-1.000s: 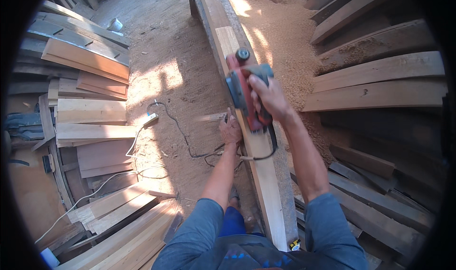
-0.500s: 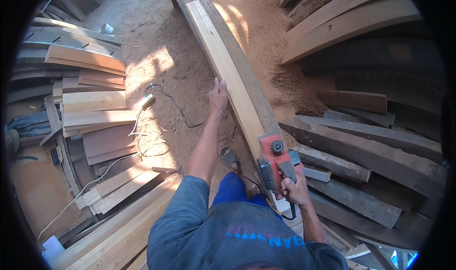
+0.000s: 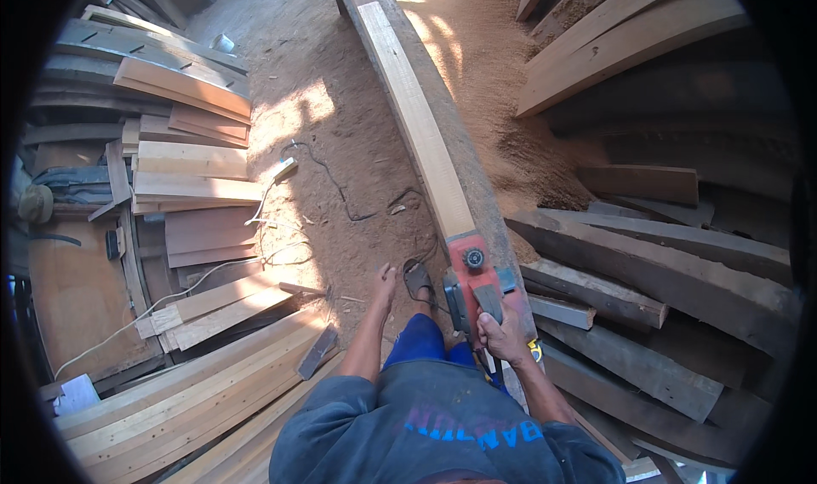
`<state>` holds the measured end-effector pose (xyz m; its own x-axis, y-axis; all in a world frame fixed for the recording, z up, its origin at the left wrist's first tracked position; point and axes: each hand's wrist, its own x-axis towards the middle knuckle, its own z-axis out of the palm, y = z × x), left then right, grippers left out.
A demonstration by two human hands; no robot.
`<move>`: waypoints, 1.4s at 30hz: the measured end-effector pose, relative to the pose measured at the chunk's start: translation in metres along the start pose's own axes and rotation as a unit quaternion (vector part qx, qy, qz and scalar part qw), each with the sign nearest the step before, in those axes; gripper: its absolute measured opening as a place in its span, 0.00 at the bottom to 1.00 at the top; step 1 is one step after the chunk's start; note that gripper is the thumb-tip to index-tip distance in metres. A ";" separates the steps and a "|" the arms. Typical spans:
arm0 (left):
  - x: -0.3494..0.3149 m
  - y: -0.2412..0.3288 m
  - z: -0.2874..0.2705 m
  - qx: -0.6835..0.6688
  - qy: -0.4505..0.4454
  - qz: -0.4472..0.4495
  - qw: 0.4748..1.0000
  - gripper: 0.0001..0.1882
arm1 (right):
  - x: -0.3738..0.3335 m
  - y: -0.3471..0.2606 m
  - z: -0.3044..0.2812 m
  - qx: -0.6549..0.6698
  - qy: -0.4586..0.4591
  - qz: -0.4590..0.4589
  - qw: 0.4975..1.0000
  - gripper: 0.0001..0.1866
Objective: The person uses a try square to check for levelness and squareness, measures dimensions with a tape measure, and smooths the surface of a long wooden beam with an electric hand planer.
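My right hand [image 3: 504,334] is wrapped round the rear handle of a red and grey electric planer [image 3: 477,267]. The planer rests on the near part of a long pale wooden board [image 3: 417,127]. That board lies lengthwise on a narrow, dust-covered bench [image 3: 482,171] stretching away from me. Left of the bench, my left hand [image 3: 385,287] hangs in the air near my body, apart from the board and planer. Its fingers look stretched out, with nothing seen in them. The planer hides the board's near end.
Stacked boards [image 3: 191,185] line the left side, with long planks [image 3: 196,390] at lower left. A power strip [image 3: 284,169] and its cord lie on the sawdust-strewn floor [image 3: 340,110]. Heavy timbers [image 3: 630,254] are piled close on the right. My sandalled foot [image 3: 417,280] stands beside the bench.
My left hand has come off the board's left edge and drawn back toward my body. My right hand still grips the planer, which has turned slightly. The whole view has shifted a little.
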<state>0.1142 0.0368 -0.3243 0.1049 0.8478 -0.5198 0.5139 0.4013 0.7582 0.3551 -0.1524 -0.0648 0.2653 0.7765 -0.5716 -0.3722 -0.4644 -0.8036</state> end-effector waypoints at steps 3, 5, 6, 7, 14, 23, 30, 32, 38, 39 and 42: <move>-0.023 -0.034 -0.040 0.060 -0.038 -0.132 0.989 0.26 | 0.045 -0.027 0.007 -0.069 0.023 -0.039 0.997 0.29; -0.037 -0.039 -0.064 0.091 -0.037 -0.169 0.981 0.26 | 0.087 -0.057 0.013 -0.103 0.010 -0.054 0.993 0.28; -0.041 -0.036 -0.070 0.119 -0.038 -0.197 0.972 0.26 | 0.108 -0.080 0.021 -0.103 0.009 -0.051 0.993 0.28; -0.041 -0.028 -0.071 0.120 -0.041 -0.200 0.972 0.26 | 0.134 -0.089 0.023 -0.111 0.016 -0.070 0.991 0.28; -0.011 -0.042 -0.071 0.204 -0.036 -0.221 0.953 0.27 | 0.295 -0.223 0.071 -0.128 0.052 -0.141 0.980 0.21; 0.004 0.015 -0.063 0.079 -0.017 -0.169 0.982 0.26 | 0.470 -0.293 0.061 -0.155 0.067 -0.153 0.974 0.35; 0.013 0.025 -0.053 0.127 -0.030 -0.063 0.989 0.25 | 0.265 -0.187 0.032 -0.085 0.065 -0.124 0.986 0.22; 0.024 0.041 -0.033 0.092 -0.065 0.003 0.994 0.25 | 0.182 -0.139 0.006 -0.103 0.030 -0.125 0.986 0.15; 0.010 0.127 0.024 0.044 -0.157 0.109 0.981 0.28 | -0.031 -0.014 -0.051 -0.078 0.074 0.002 0.994 0.21; -0.003 0.143 0.038 0.034 -0.174 0.113 0.978 0.28 | -0.056 -0.009 -0.060 -0.062 0.094 0.010 0.994 0.21; -0.051 0.167 0.074 0.003 -0.222 0.123 0.967 0.28 | -0.132 0.034 -0.079 -0.052 0.132 0.047 0.989 0.34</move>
<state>0.2575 0.0347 -0.2001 0.5795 0.6843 -0.4427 0.4316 0.2031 0.8789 0.3784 -0.3042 -0.0296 0.4624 0.5961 -0.6564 -0.3157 -0.5811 -0.7501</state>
